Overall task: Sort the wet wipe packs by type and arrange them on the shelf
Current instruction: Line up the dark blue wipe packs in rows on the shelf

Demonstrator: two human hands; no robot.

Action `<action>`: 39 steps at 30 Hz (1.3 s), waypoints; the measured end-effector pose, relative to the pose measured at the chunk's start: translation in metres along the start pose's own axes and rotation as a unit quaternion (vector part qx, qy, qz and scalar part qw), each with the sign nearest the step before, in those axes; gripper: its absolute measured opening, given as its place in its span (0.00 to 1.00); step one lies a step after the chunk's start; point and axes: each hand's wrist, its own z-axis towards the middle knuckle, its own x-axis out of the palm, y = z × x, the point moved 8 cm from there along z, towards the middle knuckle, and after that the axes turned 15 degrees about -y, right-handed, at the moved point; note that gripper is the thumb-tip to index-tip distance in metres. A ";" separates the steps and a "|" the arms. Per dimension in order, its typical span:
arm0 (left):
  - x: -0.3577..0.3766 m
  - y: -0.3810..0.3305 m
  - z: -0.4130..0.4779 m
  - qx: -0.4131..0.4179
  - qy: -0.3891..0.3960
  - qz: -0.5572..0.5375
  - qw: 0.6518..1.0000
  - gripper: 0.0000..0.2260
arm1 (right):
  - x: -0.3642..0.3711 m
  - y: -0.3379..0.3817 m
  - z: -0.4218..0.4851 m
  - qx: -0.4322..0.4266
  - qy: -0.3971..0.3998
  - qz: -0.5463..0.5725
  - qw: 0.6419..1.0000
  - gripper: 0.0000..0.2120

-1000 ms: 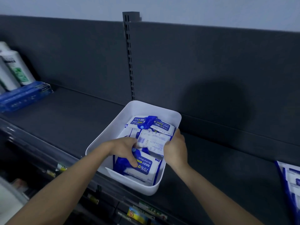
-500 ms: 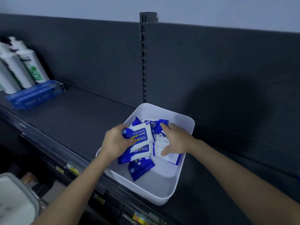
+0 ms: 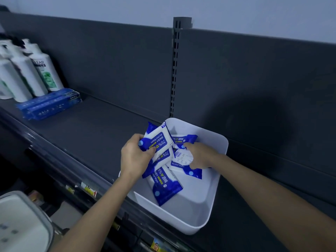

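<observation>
A white plastic bin (image 3: 214,202) sits on the dark shelf (image 3: 87,128), holding several blue and white alcohol wipe packs. My left hand (image 3: 134,157) grips a stack of two such packs (image 3: 160,142) and lifts them over the bin's left rim. My right hand (image 3: 200,155) reaches into the bin and closes on another wipe pack (image 3: 183,158) that shows its white back label. One more pack (image 3: 165,186) lies loose on the bin floor below the hands. A further pack (image 3: 185,139) lies at the bin's far side.
White shampoo bottles (image 3: 32,70) stand at the shelf's far left behind a blue box (image 3: 49,104). A slotted upright (image 3: 175,70) divides the dark back panel. Price tags line the shelf's front edge (image 3: 87,190). A white container (image 3: 20,222) is at the lower left.
My left hand has raised its stack of packs up and left toward the bin's rim. My right hand went from the bin's right side onto a pack in the middle.
</observation>
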 end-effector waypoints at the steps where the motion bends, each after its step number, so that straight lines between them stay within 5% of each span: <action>1: -0.002 0.000 0.000 -0.010 -0.003 -0.009 1.000 0.10 | -0.004 -0.001 0.001 0.012 -0.009 0.011 1.000 0.37; 7: -0.014 0.003 0.005 -0.074 -0.030 -0.094 0.992 0.10 | -0.043 -0.018 0.001 0.108 -0.181 0.111 0.971 0.16; 17: -0.001 -0.037 -0.003 -0.175 0.005 -0.324 0.930 0.09 | -0.099 -0.056 -0.071 0.241 -0.365 0.434 0.787 0.12; 25: 0.046 -0.085 -0.061 -0.190 0.124 -0.368 0.902 0.11 | -0.106 -0.095 -0.165 0.294 -0.426 0.524 0.677 0.13; 35: 0.098 -0.124 -0.130 -0.173 0.193 -0.362 0.896 0.12 | -0.074 -0.168 -0.249 0.385 -0.468 0.504 0.616 0.16; 39: 0.126 -0.122 -0.153 -0.183 0.196 -0.334 0.904 0.13 | -0.060 -0.194 -0.270 0.398 -0.469 0.378 0.692 0.15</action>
